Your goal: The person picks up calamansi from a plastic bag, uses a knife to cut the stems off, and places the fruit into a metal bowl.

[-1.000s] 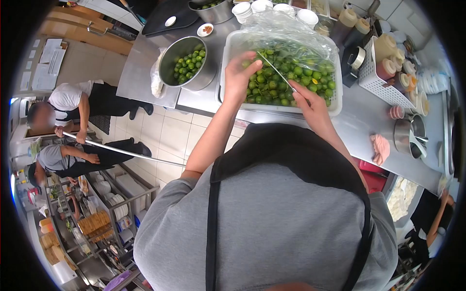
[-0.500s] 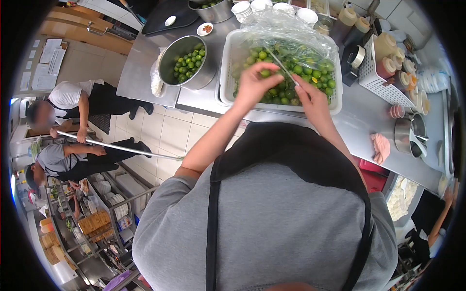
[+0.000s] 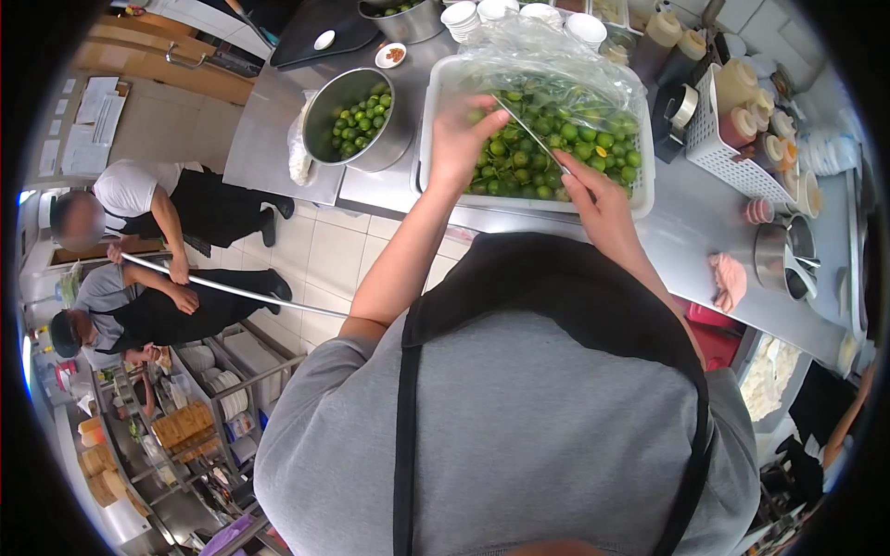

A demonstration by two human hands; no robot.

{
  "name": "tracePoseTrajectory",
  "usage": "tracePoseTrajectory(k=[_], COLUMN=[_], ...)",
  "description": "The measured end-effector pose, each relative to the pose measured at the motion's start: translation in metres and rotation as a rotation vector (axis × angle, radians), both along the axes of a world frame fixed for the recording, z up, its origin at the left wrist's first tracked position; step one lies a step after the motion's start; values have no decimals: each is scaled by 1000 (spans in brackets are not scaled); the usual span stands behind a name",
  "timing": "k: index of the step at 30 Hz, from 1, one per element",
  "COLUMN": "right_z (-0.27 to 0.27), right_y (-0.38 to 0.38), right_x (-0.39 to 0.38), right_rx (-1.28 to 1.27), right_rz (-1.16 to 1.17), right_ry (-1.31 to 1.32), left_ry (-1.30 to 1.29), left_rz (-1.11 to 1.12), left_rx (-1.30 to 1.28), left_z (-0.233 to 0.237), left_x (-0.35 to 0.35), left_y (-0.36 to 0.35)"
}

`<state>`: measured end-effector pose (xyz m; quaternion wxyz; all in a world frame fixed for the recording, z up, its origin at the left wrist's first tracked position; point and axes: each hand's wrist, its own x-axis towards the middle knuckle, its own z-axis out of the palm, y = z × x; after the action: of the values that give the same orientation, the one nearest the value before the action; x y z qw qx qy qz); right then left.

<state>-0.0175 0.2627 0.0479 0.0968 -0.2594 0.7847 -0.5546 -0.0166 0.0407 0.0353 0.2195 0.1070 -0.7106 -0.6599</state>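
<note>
My right hand point(image 3: 596, 192) is closed round the handle of a thin knife point(image 3: 530, 135). Its blade slants up and left over the limes, the tip close to my left fingers. My left hand point(image 3: 456, 144) is curled at the left side of a white plastic tub point(image 3: 646, 190), its fingertips blurred. Green shows between thumb and forefinger, seemingly a lime point(image 3: 476, 117) mostly hidden by the fingers. Many green limes point(image 3: 533, 171) fill the tub, with one cut yellow face showing. Clear plastic film point(image 3: 556, 60) covers the tub's far part.
Left of the tub stands a metal pot point(image 3: 400, 139) of limes. White cups point(image 3: 586, 32) and sauce bottles point(image 3: 660, 39) line the back; a white basket point(image 3: 709, 153) of bottles and a pink cloth point(image 3: 729, 281) lie right. Two people stand at left, one with a long pole point(image 3: 232, 289).
My left hand has moved left and slightly up, away from the middle of the limes. The knife has tilted flatter, still in my right hand. The people at left have shifted with the pole.
</note>
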Motion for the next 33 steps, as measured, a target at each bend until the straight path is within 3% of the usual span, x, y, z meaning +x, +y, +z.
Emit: tracePoseTrajectory(k=[3, 5, 6, 8, 15, 17, 19, 20, 23, 25, 28, 30, 33], right_z=[-1, -1, 0, 0, -17, -17, -14, -14, -13, -7, -7, -6, -3], right_y=[-4, -5, -4, -4, 13, 15, 17, 17, 13, 8, 6, 6, 3], right_x=[-3, -4, -4, -4, -6, -7, -8, -8, -7, -4, -3, -4, -3], right_rx=[18, -4, 4, 11, 15, -15, -13, -14, -29, -19, -33, -13, 8], right_rz=[-18, -24, -21, -15, -41, -58, -66, -67, -74, -32, -38, -31, -18], right_ry=[54, 81, 71, 60, 4, -2, -19, -19, 61, 1, 48, 38, 11], left_ry=[-70, -105, -105, -48, -3, -119, -431, -432, -372, -443, -318, -281, -292], left_rz=[-79, -170, -170, -205, -171, -141, -33, -33, 119, 83, 27, -89, -96], left_rx=[31, 377, 378, 667, 838, 807, -16, -16, -961, -937, -785, 268, 66], left_z=[2, 13, 15, 19, 12, -3, -12, -19, -38, -33, -25, -20, -20], left_x=[5, 7, 7, 5, -3, -4, -4, -4, -4, -6, -5, -4, -3], left_y=[9, 10, 8, 0, -45, -54, -52, -50, -38, -36, -40, -41, -40])
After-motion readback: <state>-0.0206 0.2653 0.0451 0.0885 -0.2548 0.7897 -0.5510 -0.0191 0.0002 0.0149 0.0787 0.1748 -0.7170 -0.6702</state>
